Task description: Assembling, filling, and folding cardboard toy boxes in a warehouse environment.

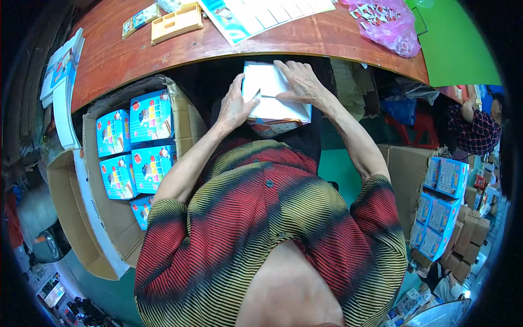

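Observation:
A small cardboard box (280, 109) sits at my lap just under the table's near edge. White flaps form its upper face, meeting in an uneven seam, and a strip of printed side shows toward me. Against its left side, my left hand (237, 104) grips with the thumb laid over the flap. My right hand (301, 84) holds the far right part, fingers over the far edge and thumb on the white flap. The box's inside is hidden under the flaps.
A large open carton (188, 117) on my left holds several blue printed boxes (151, 116). More blue boxes (442, 215) are stacked at right. The wooden table (117, 60) bears a yellow plastic tray (176, 25), a printed sheet (261, 16) and a pink bag (400, 41). A person (471, 128) is at far right.

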`<state>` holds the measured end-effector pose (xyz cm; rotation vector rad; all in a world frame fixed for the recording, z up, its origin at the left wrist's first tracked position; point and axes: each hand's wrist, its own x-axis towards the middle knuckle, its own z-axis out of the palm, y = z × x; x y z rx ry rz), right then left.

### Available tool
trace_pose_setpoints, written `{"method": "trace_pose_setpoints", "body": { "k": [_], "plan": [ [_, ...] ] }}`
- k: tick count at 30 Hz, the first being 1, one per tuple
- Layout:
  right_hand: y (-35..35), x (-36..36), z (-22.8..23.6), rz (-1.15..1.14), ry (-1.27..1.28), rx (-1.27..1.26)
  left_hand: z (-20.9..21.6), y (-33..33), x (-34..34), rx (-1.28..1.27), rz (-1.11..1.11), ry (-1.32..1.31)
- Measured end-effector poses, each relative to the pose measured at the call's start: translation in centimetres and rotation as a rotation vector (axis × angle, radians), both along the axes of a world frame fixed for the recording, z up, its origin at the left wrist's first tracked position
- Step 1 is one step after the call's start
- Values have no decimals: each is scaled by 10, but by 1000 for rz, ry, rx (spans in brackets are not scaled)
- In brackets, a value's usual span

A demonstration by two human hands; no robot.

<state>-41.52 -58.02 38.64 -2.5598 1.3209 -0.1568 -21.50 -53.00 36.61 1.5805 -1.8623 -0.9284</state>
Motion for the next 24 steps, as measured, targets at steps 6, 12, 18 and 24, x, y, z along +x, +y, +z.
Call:
{"method": "trace_pose_setpoints", "body": {
  "k": [6, 12, 18, 24],
  "plan": [
    [2, 7, -3, -21, 22, -40, -7, 7, 2, 81, 53, 146],
    [9, 8, 5, -18, -65, 39, -14, -15, 25, 883, 4, 1199],
    [13, 9, 6, 32, -79, -19, -26, -17, 26, 1058, -121, 1306],
    [11, 9, 8, 19, -86, 1, -23, -14, 28, 1057, -194, 1233]
  ]
}}
